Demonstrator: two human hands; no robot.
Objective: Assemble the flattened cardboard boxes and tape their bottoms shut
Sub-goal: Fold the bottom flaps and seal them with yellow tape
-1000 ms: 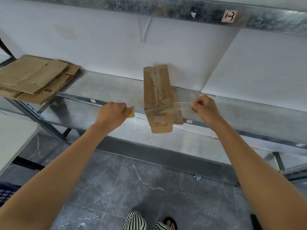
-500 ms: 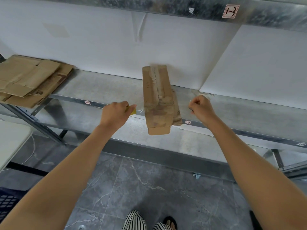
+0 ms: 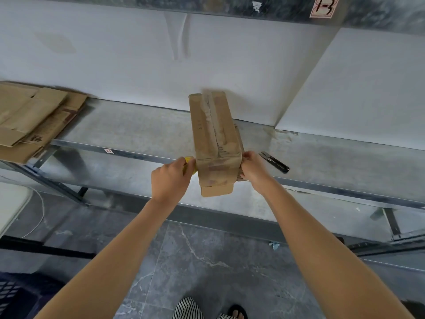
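Shelf label (image 3: 324,6) "1-3", box (image 3: 213,143), perhaps taped

Brown box (image 3: 213,143) is sitting at the front edge of the grey shelf (image 3: 138,134); yellow roll (image 3: 189,161) is peeking at its left; black snips (image 3: 274,162) are lying right. You're wearing black-and-white striped trousers (image 3: 187,308).

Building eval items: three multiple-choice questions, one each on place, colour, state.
1. Snips lie where? A) on the shelf, right of the box B) on the box C) in the box
2. Tape roll in the left hand is? A) blue B) yellow C) red
3. The box is? A) flattened B) torn apart C) folded up, flaps closed
1A: they rest on bare shelf past the box's right side. 2B: yellow shows beside the hand. 3C: it stands as a block, flaps meeting.
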